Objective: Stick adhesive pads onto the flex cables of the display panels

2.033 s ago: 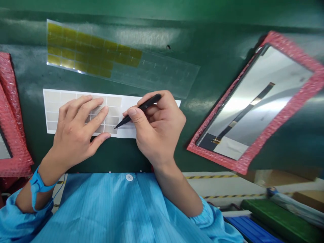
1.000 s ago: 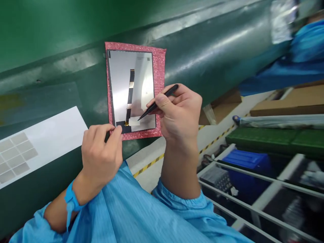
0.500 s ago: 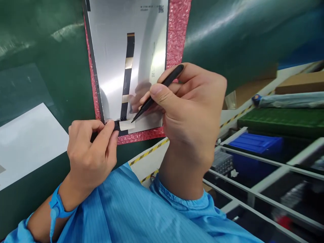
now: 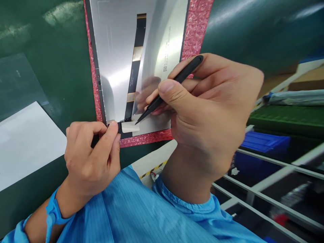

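A silver-backed display panel (image 4: 113, 44) lies face down on pink bubble wrap (image 4: 196, 30), with a dark flex cable (image 4: 135, 67) running down its back. My left hand (image 4: 92, 152) is closed at the panel's near left corner, thumb and fingertips pinching its black edge; exactly what sits under the fingertips is hidden. Between thumb and fingers, my right hand (image 4: 202, 104) grips black tweezers (image 4: 174, 84), slanting down to the left. Their tip is at the right end of a small whitish tape piece (image 4: 130, 127) by the cable's lower end; whether it touches I cannot tell.
A white sheet (image 4: 27, 145) lies on the green tabletop (image 4: 65, 74) to the left, near a clear film (image 4: 20, 84). Beyond the table's edge at right are a blue bin (image 4: 265, 141) and a metal rack (image 4: 273, 165).
The panel and bubble wrap appear larger and shifted slightly right in view. My right hand and the tweezers appear further right; the tip stays beside the tape piece. Both hands keep their grips.
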{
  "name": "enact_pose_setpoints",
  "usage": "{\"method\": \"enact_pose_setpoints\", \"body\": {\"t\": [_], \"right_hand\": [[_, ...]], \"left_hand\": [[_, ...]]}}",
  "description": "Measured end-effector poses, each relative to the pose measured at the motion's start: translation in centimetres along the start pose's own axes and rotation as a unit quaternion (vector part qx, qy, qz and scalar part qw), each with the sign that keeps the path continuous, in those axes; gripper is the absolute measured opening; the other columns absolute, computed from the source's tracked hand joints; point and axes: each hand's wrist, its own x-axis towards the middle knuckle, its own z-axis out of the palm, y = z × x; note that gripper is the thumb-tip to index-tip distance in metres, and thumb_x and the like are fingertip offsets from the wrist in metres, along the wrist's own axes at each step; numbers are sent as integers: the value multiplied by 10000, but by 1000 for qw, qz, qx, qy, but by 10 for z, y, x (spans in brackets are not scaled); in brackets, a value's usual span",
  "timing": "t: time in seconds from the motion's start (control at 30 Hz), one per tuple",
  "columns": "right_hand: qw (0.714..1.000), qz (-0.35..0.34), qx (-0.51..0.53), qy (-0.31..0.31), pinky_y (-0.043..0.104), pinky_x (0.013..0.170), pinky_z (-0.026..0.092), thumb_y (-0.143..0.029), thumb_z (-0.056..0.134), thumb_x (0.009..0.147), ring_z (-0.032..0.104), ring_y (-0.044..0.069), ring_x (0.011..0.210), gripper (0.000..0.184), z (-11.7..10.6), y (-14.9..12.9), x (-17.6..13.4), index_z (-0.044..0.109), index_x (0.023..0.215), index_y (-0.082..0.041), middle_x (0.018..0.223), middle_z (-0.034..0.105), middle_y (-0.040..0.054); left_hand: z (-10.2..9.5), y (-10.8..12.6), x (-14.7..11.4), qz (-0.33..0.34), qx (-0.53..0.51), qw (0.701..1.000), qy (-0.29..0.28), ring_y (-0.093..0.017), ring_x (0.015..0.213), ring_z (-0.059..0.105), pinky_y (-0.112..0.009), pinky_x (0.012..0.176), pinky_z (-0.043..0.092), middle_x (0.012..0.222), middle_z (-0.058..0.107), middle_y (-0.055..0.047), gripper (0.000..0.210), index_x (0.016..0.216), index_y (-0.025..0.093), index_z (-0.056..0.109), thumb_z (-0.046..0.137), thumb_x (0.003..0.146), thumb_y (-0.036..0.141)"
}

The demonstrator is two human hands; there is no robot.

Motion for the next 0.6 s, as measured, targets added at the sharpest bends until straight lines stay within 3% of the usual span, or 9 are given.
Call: {"method": "enact_pose_setpoints", "body": {"t": [0.1,0.23,0.6], "right_hand": [[1000,20,-17,16,270,497,502,-117,799,944,715,191,636,191,2,0,0,671,845,-219,706,725,-12],[1000,20,-9,15,263,487,476,-132,809,946,736,197,666,177,3,0,1,675,861,-210,721,741,-4],[999,30,-30,15,277,492,502,-139,803,939,738,208,683,167,4,0,0,687,846,-214,736,743,12]], "left_hand": [[1,0,1,7,2,1000,12,-252,812,628,-417,699,492,889,686,-100,205,1117,122,766,749,915,89],[0,0,2,9,-2,1000,10,-260,806,627,-420,696,488,878,691,-122,205,1086,79,788,775,882,62],[0,1,2,4,-6,1000,8,-261,813,625,-418,694,492,881,702,-129,210,1082,72,798,789,873,53]]}}
